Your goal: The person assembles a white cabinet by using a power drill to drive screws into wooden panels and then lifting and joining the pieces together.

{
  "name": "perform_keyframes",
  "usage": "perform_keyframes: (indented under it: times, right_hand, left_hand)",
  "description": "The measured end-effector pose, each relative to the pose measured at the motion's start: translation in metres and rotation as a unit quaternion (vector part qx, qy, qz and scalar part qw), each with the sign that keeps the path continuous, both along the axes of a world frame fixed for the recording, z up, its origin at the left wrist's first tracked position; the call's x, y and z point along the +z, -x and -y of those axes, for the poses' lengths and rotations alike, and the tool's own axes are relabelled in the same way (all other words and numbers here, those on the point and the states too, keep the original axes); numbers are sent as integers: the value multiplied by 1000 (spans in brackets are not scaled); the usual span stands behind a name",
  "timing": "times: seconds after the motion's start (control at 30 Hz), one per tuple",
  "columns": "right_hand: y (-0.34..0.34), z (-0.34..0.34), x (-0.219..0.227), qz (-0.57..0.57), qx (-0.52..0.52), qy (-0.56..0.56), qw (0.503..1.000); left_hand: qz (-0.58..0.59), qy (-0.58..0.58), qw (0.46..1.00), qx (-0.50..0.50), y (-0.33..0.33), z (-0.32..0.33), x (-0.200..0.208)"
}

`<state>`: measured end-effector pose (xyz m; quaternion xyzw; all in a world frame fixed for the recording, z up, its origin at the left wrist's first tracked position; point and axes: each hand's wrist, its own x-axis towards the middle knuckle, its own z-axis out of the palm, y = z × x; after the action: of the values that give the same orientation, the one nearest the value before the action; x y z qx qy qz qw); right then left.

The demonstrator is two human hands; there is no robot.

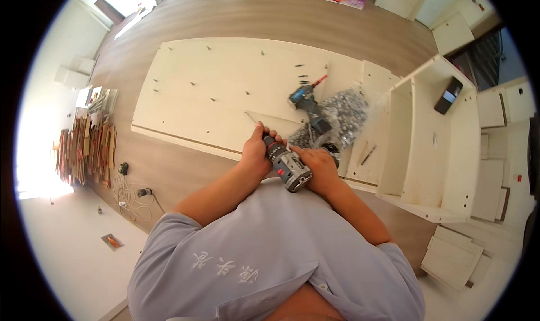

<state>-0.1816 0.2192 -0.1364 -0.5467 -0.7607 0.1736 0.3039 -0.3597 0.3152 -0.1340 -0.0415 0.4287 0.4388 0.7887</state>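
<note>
Close to my chest I hold a grey and black cordless drill (289, 169). My left hand (256, 152) is closed round its chuck, and a long thin bit (251, 117) points away toward the far left. My right hand (322, 166) wraps the drill at its handle side, partly hidden by the drill body. Just beyond both hands lies a large white panel (185, 116) with several small metal pins standing up from it. A second driver (306, 104), blue and black with a red tip, rests on it beside a clear bag of small metal fittings (344, 116).
At the right stands an open white box-shaped cabinet (430, 175) with a black phone (448, 95) in it. A dark pen (369, 154) lies left of the cabinet. Stacked strips (84, 152), a coiled cord (132, 194) and a trowel (112, 242) lie to the left.
</note>
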Motion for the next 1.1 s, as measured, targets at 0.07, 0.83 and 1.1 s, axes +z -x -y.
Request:
perform_keyframes:
  times: [0.07, 0.83, 1.1]
  right_hand:
    - [17, -16, 2, 8, -6, 4, 1000]
    - [288, -208, -69, 224, 126, 89, 962]
    - [266, -226, -96, 18, 49, 145, 988]
  left_hand:
    - [10, 12, 1000, 7, 16, -16, 1]
    - [-75, 40, 987, -133, 309, -152, -101]
    - [-180, -18, 979, -90, 382, -194, -178]
